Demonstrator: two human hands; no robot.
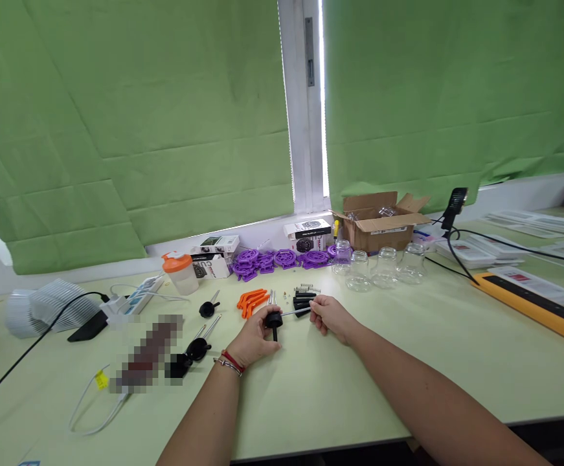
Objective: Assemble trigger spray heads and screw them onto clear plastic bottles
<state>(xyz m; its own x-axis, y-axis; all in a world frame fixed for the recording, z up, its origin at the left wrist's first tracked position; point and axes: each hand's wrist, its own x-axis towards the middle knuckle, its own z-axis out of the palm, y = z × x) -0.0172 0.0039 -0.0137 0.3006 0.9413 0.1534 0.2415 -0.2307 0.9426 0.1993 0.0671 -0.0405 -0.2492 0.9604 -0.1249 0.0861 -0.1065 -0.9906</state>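
Left hand (252, 340): fingers closed round black part (274, 320). Right hand (333, 318): fingertips pinching metal rod (295, 312). Handling: I'd brace the part, align the rod.

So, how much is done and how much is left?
A few black pieces on the left have thin rods sticking out, so they look further along. The left hand holds another black piece, and the right hand holds a rod up to it. Probably left: the loose orange parts, springs and black handles. I can't tell the total.
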